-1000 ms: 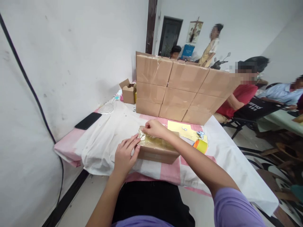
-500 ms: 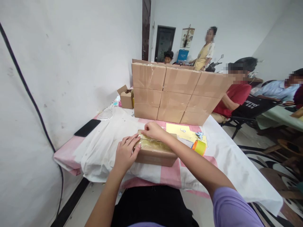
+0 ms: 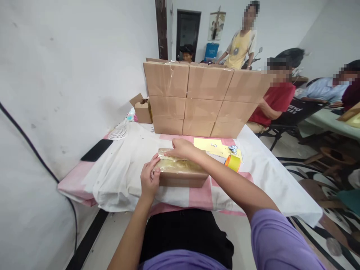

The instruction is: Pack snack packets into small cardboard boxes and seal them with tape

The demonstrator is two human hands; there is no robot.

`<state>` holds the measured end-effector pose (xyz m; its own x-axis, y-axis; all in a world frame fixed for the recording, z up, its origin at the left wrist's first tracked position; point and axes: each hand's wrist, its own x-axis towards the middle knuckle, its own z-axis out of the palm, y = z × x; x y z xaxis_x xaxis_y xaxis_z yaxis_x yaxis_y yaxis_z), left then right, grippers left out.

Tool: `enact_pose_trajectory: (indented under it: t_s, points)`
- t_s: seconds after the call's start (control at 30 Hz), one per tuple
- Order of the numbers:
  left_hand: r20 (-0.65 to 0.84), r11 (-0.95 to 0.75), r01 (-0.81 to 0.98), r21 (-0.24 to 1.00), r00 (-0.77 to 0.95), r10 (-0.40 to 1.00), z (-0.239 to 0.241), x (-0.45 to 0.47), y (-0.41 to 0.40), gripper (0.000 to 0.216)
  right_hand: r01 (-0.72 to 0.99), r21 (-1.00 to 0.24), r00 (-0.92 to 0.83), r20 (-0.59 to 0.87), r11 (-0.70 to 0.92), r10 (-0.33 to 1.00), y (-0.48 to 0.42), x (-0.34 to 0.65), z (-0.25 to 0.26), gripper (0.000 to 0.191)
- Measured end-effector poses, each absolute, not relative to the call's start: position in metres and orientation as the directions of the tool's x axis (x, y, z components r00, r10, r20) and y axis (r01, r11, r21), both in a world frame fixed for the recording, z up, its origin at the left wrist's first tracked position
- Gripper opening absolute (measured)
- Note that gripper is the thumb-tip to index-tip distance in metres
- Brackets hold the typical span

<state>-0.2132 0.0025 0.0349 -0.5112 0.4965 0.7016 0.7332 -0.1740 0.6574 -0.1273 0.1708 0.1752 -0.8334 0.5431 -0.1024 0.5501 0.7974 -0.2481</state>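
A closed cardboard box [image 3: 182, 179] lies lengthwise on the cloth in front of me, with shiny yellowish packing tape [image 3: 176, 165] along its top. My left hand [image 3: 149, 176] grips its left end, the fingers at the top edge and the thumb near the front corner. Across the top reaches my right hand [image 3: 182, 148], one digit pressed on the tape near the left end. The other fingers of that hand curl at the far edge, partly hidden. To the right of the box is a roll of yellow tape [image 3: 233, 163] with an orange core.
Stacked cardboard boxes [image 3: 206, 84] form a wall behind. An open small box [image 3: 143, 111], a white perforated object [image 3: 118, 132] and a black phone [image 3: 96, 150] lie left. Yellow paper [image 3: 208, 145] is behind my box. A person in red [image 3: 281, 101] sits at right; others are beyond.
My right hand has gone from a closed pinch at the tape to pressing one digit on it. My left fingers have drawn closer round the box's left end. The view has shifted slightly.
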Motion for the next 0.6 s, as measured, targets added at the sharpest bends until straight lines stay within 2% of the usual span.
enact_pose_trajectory:
  t_s: [0.1,0.2,0.27,0.37,0.5,0.6]
  points:
    - [0.707,-0.162,0.74,0.652,-0.518,0.481,0.034,-0.212,0.003,0.038,0.622,-0.266,-0.78,-0.126,0.736,0.613,0.189,-0.118,0.179,0.054]
    - [0.707,-0.156,0.735,0.66,-0.537,0.461,0.033,-0.211,0.002,0.04,0.71,-0.3,-0.684,-0.076,0.638,0.726,0.231,-0.089,0.181,0.041]
    - [0.706,-0.155,0.729,0.667,-0.551,0.445,0.032,-0.21,0.002,0.041,0.776,-0.312,-0.583,-0.023,0.548,0.812,0.27,-0.051,0.179,0.028]
    - [0.704,-0.174,0.715,0.677,-0.559,0.438,0.031,-0.209,0.004,0.039,0.863,-0.338,-0.378,0.061,0.375,0.924,0.324,0.026,0.168,0.021]
    - [0.689,-0.215,0.672,0.709,-0.595,0.413,0.026,-0.207,0.009,0.04,0.917,-0.353,-0.156,0.107,0.184,0.982,0.365,0.117,0.134,0.019]
    - [0.702,-0.25,0.663,0.706,-0.611,0.365,0.023,-0.206,0.014,0.043,0.916,-0.379,-0.105,0.087,0.131,0.991,0.38,0.149,0.1,0.022]
